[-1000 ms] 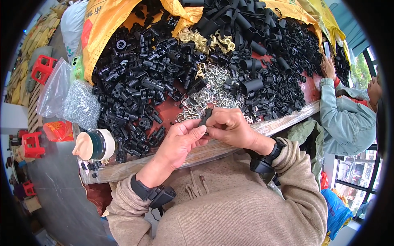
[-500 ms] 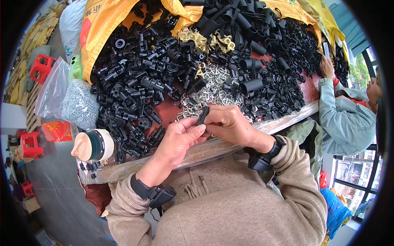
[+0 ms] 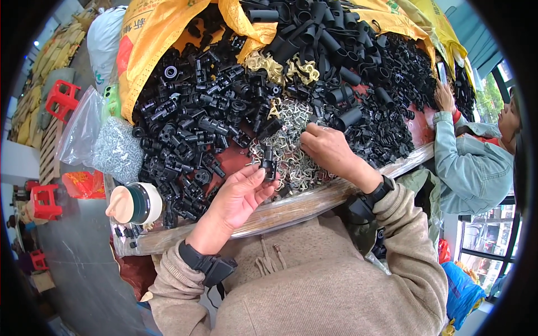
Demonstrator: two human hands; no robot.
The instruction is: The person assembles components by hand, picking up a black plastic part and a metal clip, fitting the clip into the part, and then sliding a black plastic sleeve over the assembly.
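My left hand [image 3: 240, 195] grips a small black plastic fitting [image 3: 269, 164] between thumb and fingers, above the table's near edge. Over the heap of silvery bent metal clips [image 3: 295, 175] is my right hand [image 3: 330, 150], its fingers curled down and pressed together at the heap's right side. Whatever its fingertips pinch is hidden beneath them. Black jointed plastic fittings [image 3: 185, 120] lie piled to the left of the clips. Small black plastic pieces [image 3: 381, 126] spread out on the right.
A lidded cup [image 3: 137, 204] stands at the table's left corner, near a clear bag of screws [image 3: 119, 148]. Black tubes [image 3: 330, 42] and brass-coloured parts [image 3: 269, 67] lie farther back. On the right, another person's hand [image 3: 444, 98] reaches over the table, holding a phone-like object.
My hands have parted. The right has moved away from the black fitting, right and farther back onto the clips; the left keeps the fitting, now turned more upright.
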